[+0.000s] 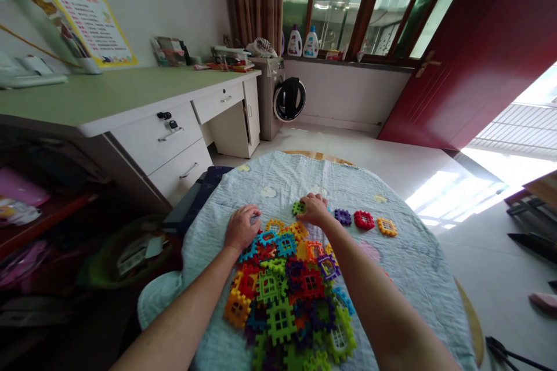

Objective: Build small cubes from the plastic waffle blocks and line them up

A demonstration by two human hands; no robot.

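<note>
A pile of colourful plastic window-shaped building blocks [282, 287] with notched edges lies on the cloth in front of me. Beyond it, my right hand [315, 208] has its thumb and fingers on a small green block [298, 208]. To the right of that hand stretches a row with a purple block [343, 217], a red block [364, 220] and a yellow block [387, 227]. A bit of blue shows behind the right wrist. My left hand [243, 228] rests at the pile's far left edge, near a blue block [267, 237], its fingers loosely curved and apart.
A pale blue cloth [418, 278] covers the round table. Left of it stand a desk with drawers [152, 139] and a basket [104, 275]. A washing machine [267, 98] with its door open is at the back, and a red door [461, 52] at the right.
</note>
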